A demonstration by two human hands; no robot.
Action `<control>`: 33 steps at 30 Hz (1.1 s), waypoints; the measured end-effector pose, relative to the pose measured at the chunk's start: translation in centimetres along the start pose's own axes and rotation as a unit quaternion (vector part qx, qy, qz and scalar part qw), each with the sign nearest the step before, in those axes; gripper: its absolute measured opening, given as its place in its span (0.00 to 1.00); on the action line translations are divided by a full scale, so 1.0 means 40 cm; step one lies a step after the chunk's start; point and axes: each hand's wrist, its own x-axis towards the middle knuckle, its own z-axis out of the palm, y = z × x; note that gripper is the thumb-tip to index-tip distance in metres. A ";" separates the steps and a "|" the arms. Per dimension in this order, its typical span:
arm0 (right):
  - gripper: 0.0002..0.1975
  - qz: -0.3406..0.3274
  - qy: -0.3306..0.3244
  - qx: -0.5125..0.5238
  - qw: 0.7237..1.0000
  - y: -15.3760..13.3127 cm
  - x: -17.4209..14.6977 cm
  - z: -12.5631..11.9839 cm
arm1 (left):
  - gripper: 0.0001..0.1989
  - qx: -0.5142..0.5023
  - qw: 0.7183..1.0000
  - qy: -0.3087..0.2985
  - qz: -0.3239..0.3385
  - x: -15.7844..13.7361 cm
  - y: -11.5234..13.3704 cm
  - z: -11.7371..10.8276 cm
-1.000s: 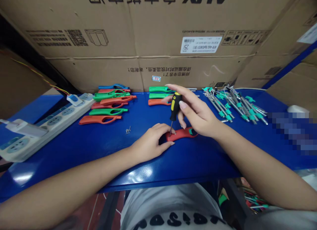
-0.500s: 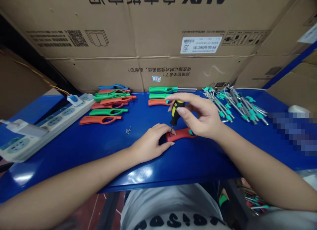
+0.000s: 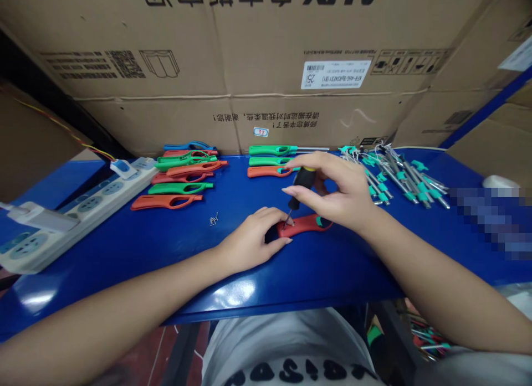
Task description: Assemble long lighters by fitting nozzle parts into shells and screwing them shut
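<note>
Red and smooth, the long plastic handle (image 3: 305, 225) lies on the shiny blue table (image 3: 187, 303), a green bit (image 3: 320, 221) showing at its loop. The left hand (image 3: 254, 236) holds its left end between thumb and fingers. The right hand (image 3: 338, 189) is closed around a black and yellow screwdriver (image 3: 305, 179), its thin metal tip down at the handle. Behind are three looped plastic handles (image 3: 261, 161), two green, one orange. At least seven colourful handles (image 3: 183, 169) lie left, near tiny silver screws (image 3: 213, 219) too bunched to count.
</note>
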 end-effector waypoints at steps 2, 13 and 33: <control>0.13 -0.047 0.008 -0.053 0.997 0.000 0.000 -0.007 | 0.10 0.002 1.000 0.009 0.005 0.000 -0.001 0.001; 0.14 -0.015 -0.006 -0.051 0.999 -0.003 0.001 -0.010 | 0.11 -0.001 1.000 0.008 0.002 0.001 -0.005 0.003; 0.19 0.046 -0.090 0.069 0.993 -0.017 0.004 -0.006 | 0.10 0.000 1.000 -0.002 -0.003 0.001 -0.001 -0.001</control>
